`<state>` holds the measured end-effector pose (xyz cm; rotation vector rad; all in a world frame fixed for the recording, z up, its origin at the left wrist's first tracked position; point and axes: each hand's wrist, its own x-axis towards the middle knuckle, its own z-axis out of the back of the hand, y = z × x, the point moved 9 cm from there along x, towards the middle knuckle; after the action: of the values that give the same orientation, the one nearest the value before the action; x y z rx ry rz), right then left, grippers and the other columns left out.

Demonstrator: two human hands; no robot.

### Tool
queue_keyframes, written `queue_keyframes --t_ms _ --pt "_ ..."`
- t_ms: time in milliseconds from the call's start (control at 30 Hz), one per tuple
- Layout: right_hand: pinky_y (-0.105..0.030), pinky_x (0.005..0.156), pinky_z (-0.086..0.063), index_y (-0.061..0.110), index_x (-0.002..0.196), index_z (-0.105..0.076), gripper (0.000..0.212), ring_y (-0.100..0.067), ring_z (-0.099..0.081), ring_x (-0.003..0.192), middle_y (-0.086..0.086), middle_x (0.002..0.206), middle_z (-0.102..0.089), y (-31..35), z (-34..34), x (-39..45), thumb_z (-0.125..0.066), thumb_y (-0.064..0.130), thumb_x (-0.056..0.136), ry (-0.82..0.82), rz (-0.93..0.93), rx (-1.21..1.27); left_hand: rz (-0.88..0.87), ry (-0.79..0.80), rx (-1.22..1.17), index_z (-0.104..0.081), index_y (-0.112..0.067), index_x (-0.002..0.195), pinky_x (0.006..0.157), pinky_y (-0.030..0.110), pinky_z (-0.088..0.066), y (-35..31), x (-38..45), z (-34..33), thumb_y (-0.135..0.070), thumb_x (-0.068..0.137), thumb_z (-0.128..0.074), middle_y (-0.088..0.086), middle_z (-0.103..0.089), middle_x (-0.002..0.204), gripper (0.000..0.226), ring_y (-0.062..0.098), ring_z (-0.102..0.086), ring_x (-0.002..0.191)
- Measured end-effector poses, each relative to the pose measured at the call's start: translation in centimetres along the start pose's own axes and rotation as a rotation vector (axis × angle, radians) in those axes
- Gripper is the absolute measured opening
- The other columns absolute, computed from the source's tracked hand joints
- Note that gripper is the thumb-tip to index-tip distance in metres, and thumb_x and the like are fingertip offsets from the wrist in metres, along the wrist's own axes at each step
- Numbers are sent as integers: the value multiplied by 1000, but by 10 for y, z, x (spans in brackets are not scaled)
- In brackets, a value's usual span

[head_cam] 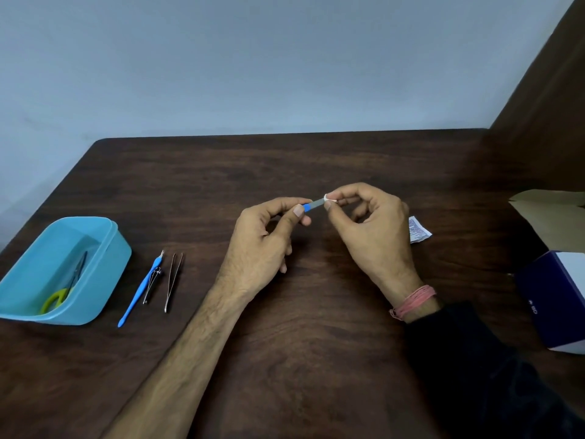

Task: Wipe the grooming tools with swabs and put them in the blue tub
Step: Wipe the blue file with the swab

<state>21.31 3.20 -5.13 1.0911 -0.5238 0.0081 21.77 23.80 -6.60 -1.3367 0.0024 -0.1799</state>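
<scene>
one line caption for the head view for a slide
Left hand holds a blue-handled nail file while right hand wipes it with a white swab; scissors already in blue tub.

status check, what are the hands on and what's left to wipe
Left hand grips nail file by blue handle; right hand pinches swab on its blade. Scissors in blue tub. Three tools on table waiting. Nothing in the way.

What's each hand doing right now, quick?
Left hand: pinches the blue handle of the nail file.
Right hand: pinches a white swab against the file's tip.
</scene>
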Motion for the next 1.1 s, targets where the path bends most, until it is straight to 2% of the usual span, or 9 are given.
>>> queue_keyframes --t_ms 133,200,433,500,567,633,767,1000,1100 --pt "-12 56 -39 25 95 -84 10 -10 -56 52 14 79 -75 4 -1 -2 -86 16 93 12 25 3 -19 19 -3 -78 -29 131 42 25 -50 0 0 -1 -24 117 -56 -6 -79 109 27 7 -57 63" --pt "-14 55 -41 23 97 -84 10 -12 -58 53 15 84 -75 14 -7 -6 -88 16 92 56 99 -8 -36 43 -16 -77 -28 134 42 25 -50 -1 1 -3 -20 118 -53 -5 -77 110 30 5 -56 66" --pt "-23 53 -47 21 100 -85 10 -19 -61 57 14 91 -75 21 -7 -7 -87 15 93 68 184 -37 -21 138 -111 -76 -22 138 44 25 -49 1 2 -6 -10 118 -45 -5 -75 113 39 7 -56 74" --pt "-23 52 -44 21 100 -85 10 -19 -59 57 14 91 -73 23 -6 -7 -88 15 93 55 199 -34 -44 152 -97 -74 -22 141 45 25 -50 0 1 -7 -10 119 -45 -8 -74 113 39 7 -55 75" --pt "-18 53 -38 20 99 -84 10 -18 -55 55 16 90 -71 26 -7 -8 -88 13 93 65 222 -32 -59 154 -81 -73 -23 142 46 25 -51 0 1 -7 -12 119 -47 -13 -74 111 37 6 -55 76" --pt "-15 56 -37 21 99 -84 12 -18 -53 54 16 92 -71 27 -9 -9 -88 10 94 75 239 -39 -58 144 -79 -74 -25 141 47 25 -52 0 1 -7 -13 118 -50 -14 -76 109 35 5 -55 75" --pt "-20 57 -40 22 99 -85 11 -18 -53 56 14 94 -73 24 -9 -7 -85 11 96 66 248 -55 -57 108 -95 -77 -31 131 45 24 -52 -1 1 -6 -13 116 -56 -8 -79 105 32 4 -53 71" --pt "-20 58 -38 21 99 -85 10 -18 -51 55 12 95 -74 25 -10 -9 -85 11 96 66 259 -56 -46 89 -89 -79 -29 127 44 25 -53 1 2 -6 -15 116 -57 -9 -80 102 28 4 -53 71" --pt "-25 57 -42 21 100 -85 10 -20 -51 56 11 96 -75 25 -8 -9 -85 11 97 61 259 -50 -53 92 -71 -80 -31 124 44 26 -52 1 1 -7 -17 116 -58 -10 -80 104 27 4 -54 72"
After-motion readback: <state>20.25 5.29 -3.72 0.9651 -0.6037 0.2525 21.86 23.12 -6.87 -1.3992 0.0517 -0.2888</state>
